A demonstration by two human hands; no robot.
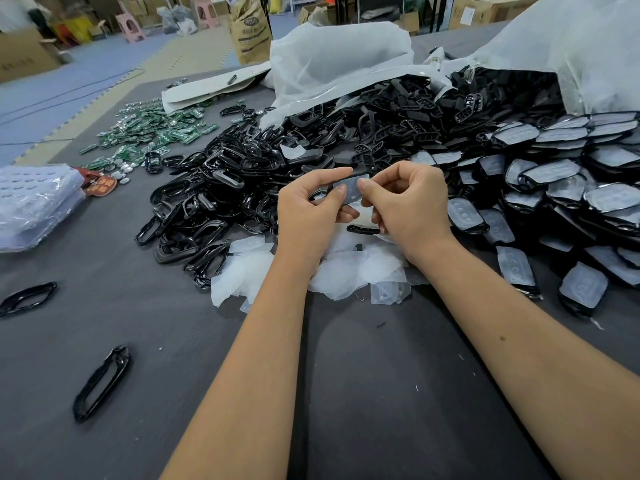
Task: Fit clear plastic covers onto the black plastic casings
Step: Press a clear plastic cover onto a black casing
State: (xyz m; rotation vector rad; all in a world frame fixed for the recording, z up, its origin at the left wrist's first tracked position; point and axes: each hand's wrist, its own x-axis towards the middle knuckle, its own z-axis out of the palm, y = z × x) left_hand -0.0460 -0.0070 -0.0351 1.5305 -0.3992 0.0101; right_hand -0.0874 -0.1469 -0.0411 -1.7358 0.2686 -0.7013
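Note:
My left hand (pixel 311 209) and my right hand (pixel 412 202) together hold one black casing with a clear cover (pixel 350 188) on its face, above the table's middle. Both thumbs press on the cover. Under my hands lies a heap of loose clear covers (pixel 360 268), with a bare black casing (pixel 363 229) on it. A large pile of black casings and frames (pixel 263 168) spreads to the left and behind. Covered casings (pixel 554 181) are stacked in rows to the right.
Green circuit boards (pixel 152 133) lie at the back left. A stack of clear blister trays (pixel 34 202) sits at the left edge. White plastic bags (pixel 346 60) spill parts at the back. Two stray black frames (pixel 102 382) lie on the grey table (pixel 363 393).

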